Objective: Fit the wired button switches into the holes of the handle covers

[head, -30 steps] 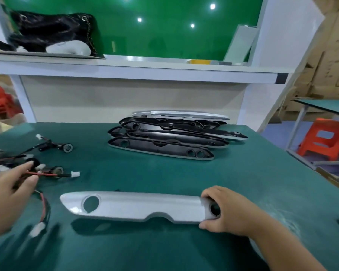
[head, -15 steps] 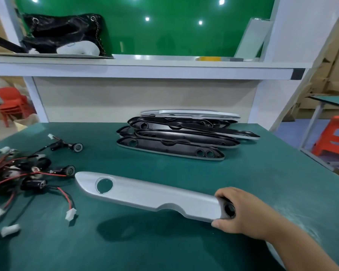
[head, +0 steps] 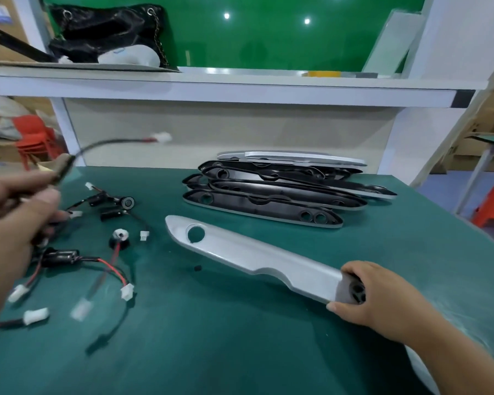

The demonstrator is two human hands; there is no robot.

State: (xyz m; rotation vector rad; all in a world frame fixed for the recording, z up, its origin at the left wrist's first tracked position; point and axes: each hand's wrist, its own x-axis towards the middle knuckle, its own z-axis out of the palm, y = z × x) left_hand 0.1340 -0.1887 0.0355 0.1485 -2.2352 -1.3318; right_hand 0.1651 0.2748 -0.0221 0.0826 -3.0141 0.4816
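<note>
Silver handle cover in right grip, wired switch in left grip.

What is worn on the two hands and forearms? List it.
The left hand and right hand are bare: no gloves, and no ring or watch shows. The right forearm is bare to the frame edge, no sleeve in view. The left hand is motion-blurred, so fine detail there cannot be told.

Left hand pinches a wired switch aloft; right hand grips the silver handle cover on the bench
</note>
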